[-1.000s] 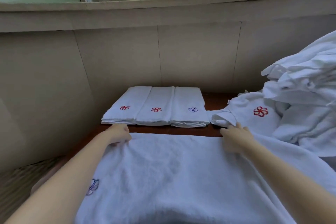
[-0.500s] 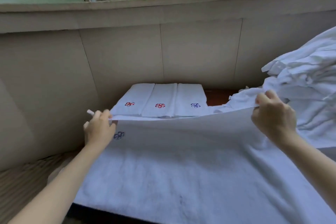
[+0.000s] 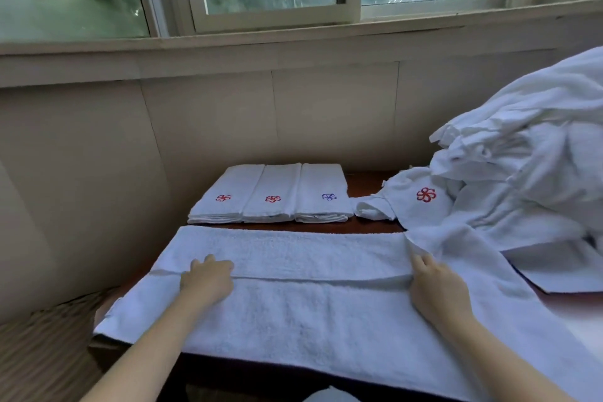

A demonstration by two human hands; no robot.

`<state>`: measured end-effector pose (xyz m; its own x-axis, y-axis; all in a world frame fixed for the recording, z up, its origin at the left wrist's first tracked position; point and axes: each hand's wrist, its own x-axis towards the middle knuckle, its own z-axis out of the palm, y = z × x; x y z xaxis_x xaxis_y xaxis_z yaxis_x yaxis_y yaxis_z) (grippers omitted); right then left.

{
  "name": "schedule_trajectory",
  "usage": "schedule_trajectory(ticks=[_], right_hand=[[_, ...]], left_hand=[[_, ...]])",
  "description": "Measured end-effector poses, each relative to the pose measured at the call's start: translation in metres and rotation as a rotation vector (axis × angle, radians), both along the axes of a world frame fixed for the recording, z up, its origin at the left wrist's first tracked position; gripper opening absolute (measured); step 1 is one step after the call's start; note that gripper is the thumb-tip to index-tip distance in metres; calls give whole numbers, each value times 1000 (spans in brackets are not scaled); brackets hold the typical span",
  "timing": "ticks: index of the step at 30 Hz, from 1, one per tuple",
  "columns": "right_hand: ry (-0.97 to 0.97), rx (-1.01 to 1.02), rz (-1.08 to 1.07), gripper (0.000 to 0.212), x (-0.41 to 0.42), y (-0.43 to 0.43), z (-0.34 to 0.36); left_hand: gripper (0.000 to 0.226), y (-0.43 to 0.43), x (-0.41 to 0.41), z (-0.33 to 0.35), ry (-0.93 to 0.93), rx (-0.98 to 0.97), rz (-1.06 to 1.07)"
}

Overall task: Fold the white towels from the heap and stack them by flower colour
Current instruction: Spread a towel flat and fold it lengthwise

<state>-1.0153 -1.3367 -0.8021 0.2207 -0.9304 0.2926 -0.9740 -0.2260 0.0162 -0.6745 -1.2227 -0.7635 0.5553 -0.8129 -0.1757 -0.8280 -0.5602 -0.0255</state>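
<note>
White terry, the towel point(image 3: 313, 297) lies spread across the surface point(image 3: 368, 181) in front of you, its far edge folded toward you. Your left hand point(image 3: 208, 279) and right hand point(image 3: 435, 284) rest flat and open on that folded edge, gripping nothing. You're on the first lengthwise fold, I judge; next fold the near half over, keeping edges square. The heap point(image 3: 522, 173) waits at right.

**Dark wooden counter under the window**

The counter point(image 3: 365, 181) carries three folded towel stacks side by side at the back: two with red flowers point(image 3: 223, 198) point(image 3: 272, 199), one with a blue flower point(image 3: 329, 196). A partly folded towel point(image 3: 293, 310) spreads across the front. The unfolded heap point(image 3: 522, 179) fills the right side.
</note>
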Motion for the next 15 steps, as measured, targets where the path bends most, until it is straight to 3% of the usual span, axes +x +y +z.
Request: schedule_trajectory(ticks=[6,9,12,15], right_hand=[[-155,67,61,13,-6,17,7],[-416,116,91,26,-14,19,14],[-786,-138,24,41,-26,15,21],[-911,-238,-207,38,-55,-10,30]], left_hand=[[41,-70,-128,11,217,-207,-321],[36,-101,-198,20,451,-333,-404],[42,-129,-249,19,778,-399,-326],[35,-155,-278,11,1016,-459,-195]])
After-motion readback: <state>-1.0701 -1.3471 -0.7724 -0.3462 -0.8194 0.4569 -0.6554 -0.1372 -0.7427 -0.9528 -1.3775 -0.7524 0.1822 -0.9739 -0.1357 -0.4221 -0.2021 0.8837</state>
